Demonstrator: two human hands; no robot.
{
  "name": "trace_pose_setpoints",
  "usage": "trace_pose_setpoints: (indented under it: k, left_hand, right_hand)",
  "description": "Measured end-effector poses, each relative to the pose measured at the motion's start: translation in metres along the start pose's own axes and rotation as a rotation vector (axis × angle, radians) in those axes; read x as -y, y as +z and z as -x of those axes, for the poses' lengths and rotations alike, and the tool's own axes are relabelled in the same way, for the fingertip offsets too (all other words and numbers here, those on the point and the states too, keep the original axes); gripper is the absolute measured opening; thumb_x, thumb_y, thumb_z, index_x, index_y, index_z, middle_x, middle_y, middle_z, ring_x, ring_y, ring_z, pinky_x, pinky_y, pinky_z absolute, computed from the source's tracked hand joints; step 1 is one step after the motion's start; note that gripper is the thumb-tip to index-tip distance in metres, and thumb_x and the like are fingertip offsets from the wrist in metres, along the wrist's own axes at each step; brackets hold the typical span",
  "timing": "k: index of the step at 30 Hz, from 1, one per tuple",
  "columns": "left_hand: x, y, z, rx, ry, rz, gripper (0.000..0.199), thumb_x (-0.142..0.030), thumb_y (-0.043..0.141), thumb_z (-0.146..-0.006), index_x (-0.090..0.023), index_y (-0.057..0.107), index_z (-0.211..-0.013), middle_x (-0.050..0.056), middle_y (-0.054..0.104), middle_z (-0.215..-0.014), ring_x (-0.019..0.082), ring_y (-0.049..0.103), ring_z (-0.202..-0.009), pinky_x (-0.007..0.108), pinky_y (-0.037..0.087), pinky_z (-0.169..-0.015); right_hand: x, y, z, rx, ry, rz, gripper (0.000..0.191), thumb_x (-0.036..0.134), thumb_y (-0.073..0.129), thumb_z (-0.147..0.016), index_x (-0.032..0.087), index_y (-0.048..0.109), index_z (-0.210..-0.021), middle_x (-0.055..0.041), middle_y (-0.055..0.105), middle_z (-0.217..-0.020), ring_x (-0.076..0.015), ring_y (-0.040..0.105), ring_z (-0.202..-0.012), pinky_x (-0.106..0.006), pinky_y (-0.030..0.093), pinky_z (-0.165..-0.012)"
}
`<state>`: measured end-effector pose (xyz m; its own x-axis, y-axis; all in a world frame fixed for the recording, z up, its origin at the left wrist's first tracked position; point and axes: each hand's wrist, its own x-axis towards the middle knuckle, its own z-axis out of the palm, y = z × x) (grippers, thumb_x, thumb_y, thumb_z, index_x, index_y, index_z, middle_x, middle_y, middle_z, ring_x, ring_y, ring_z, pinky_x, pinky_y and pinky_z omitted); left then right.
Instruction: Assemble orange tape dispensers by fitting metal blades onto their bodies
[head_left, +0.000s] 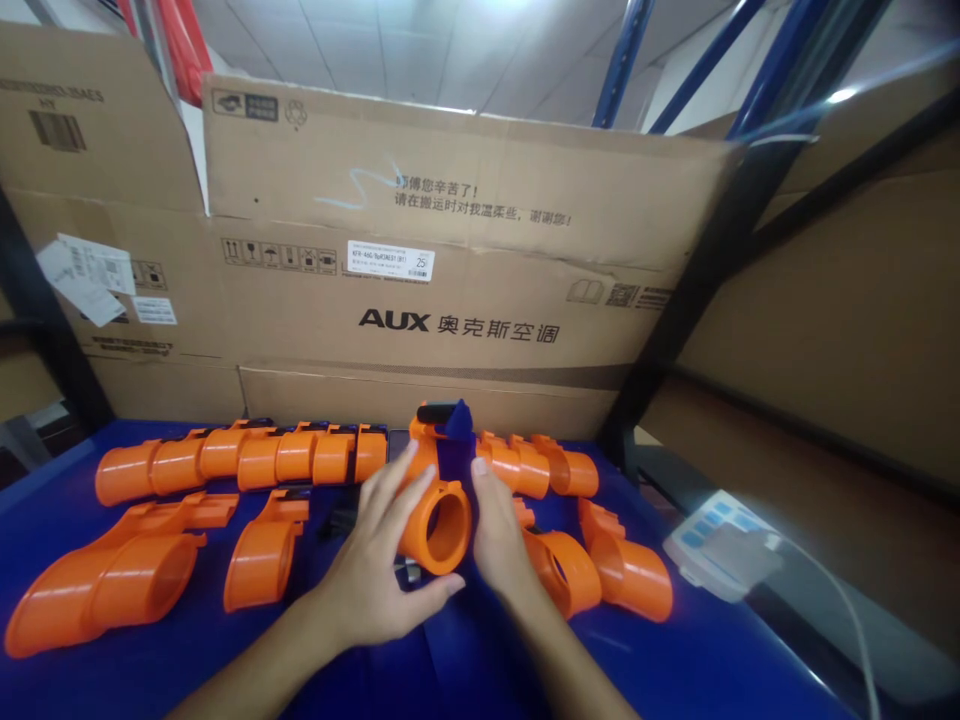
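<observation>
My left hand [379, 560] is around the left side of an orange ring-shaped part [442, 528], fingers spread along it and thumb below its opening. My right hand [499, 530] is upright at the ring's right side, thumb beside a dark blue pointed piece [459, 425]; its other fingers are hidden. Just behind the ring is a black bar [439, 412]. More orange ring parts [259, 565] lie to the left of my hands, and others [637, 578] to the right.
A row of orange rings [296, 455] runs along the back of the blue surface [420, 665]. Behind it stands a large cardboard box [300, 330]. A white device with blue buttons [720, 545] and a cable is at the right, near a dark shelf post [675, 330].
</observation>
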<state>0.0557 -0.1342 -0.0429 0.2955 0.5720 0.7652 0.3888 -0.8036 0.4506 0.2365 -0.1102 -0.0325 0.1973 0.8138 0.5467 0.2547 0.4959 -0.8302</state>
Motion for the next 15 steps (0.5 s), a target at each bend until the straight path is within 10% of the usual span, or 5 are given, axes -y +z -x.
trace_pose_setpoints:
  k: [6, 15]
  left_hand:
    - [0.005, 0.003, 0.004, -0.163, 0.108, -0.306, 0.083, -0.015, 0.081, -0.070, -0.032, 0.050, -0.146, 0.015, 0.042, -0.137, 0.038, 0.049, -0.129, 0.056, 0.045, -0.107]
    - [-0.003, -0.037, 0.000, -0.088, 0.136, -0.421, 0.090, -0.017, 0.079, -0.068, -0.027, 0.045, -0.151, 0.014, 0.052, -0.131, 0.038, 0.053, -0.123, 0.055, 0.044, -0.108]
  right_hand:
    - [-0.011, 0.004, 0.008, 0.054, -0.001, 0.070, 0.050, 0.063, 0.041, -0.102, 0.024, 0.072, -0.103, -0.0092, 0.078, -0.102, -0.0297, 0.070, -0.103, -0.045, 0.055, -0.099]
    - [0.015, -0.002, -0.004, 0.287, -0.042, 0.026, 0.059, 0.064, 0.032, -0.104, 0.024, 0.075, -0.095, -0.0063, 0.076, -0.080, -0.0274, 0.071, -0.080, -0.041, 0.058, -0.079]
